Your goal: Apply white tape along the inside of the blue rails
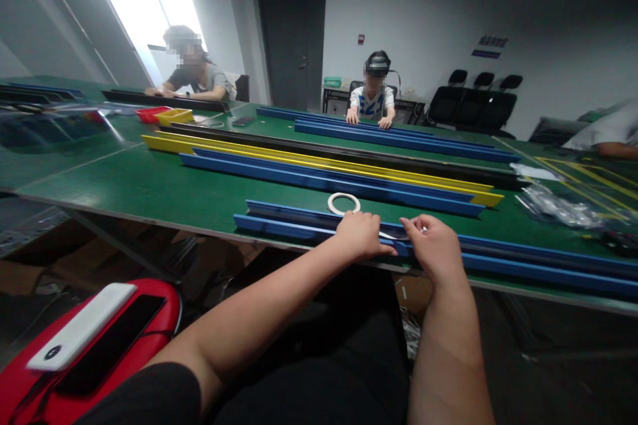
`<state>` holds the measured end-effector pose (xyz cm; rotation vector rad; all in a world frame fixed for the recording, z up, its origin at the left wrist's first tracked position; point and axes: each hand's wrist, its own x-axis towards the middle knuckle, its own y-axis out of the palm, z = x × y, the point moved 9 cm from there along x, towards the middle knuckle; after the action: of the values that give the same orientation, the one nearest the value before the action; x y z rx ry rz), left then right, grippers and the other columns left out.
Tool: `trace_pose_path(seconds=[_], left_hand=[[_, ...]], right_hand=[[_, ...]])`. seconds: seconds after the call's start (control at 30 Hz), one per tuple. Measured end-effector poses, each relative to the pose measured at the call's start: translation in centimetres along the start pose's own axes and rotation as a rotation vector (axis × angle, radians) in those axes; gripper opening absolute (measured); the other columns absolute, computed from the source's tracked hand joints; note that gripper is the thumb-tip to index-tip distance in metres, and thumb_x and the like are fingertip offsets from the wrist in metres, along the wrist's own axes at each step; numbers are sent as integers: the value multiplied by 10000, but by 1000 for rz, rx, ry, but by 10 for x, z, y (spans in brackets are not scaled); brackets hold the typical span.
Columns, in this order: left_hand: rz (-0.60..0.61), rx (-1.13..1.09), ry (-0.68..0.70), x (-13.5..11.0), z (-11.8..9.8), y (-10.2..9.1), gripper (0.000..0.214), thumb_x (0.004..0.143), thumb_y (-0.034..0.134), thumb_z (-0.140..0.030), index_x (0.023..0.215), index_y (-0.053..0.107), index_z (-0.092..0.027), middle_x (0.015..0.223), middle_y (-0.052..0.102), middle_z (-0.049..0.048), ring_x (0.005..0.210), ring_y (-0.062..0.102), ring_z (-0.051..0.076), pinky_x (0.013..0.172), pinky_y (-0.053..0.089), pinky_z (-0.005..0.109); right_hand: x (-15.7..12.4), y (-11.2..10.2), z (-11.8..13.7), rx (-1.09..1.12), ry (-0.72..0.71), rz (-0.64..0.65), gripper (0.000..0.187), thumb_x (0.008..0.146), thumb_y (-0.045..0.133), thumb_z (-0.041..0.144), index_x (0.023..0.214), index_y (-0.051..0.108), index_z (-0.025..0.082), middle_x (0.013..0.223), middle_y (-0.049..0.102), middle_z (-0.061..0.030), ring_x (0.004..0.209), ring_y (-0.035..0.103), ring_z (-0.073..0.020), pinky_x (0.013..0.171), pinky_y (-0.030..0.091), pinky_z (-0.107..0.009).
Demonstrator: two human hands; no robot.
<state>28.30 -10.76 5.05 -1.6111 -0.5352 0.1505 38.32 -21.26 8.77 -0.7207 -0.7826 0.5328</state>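
The green counter (109,176) bears a long blue channel (284,230) along its near edge. The left hand (359,236) curls over it, its grip unclear, near the right hand (436,246); beyond the channel lies a tape roll (330,203), and the right fingers pinch a white strip (387,236).

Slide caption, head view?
Left hand and right hand at a blue channel, white strip between them, tape roll beyond.
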Motion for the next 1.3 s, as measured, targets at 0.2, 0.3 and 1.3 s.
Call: trace_pose_path(seconds=[0.2,0.3,1.3], left_hand=[[-67,35,23,-7,-1,-8,705,764,485,-804,1033,597,-162,990,686,133,979,652,309,865,465,424],[-67,45,23,-9,0,-10,687,762,506,-794,1017,606,-163,976,687,135,971,654,307,855,468,416],[-28,72,50,-72,78,-34,774,782,519,-757,1340,478,-222,1260,618,126,1197,552,297,1043,356,437]], right_hand=[[-5,-2,0,199,65,24,358,864,529,586,857,552,228,717,605,-2,586,569,-156,571,367,-263],[-4,1,7,110,-25,95,333,860,548,547,948,609,232,771,641,-19,660,580,-170,631,394,-277],[-5,34,28,-165,-101,208,326,894,519,511,732,562,231,758,613,-33,668,517,-169,593,307,-291]])
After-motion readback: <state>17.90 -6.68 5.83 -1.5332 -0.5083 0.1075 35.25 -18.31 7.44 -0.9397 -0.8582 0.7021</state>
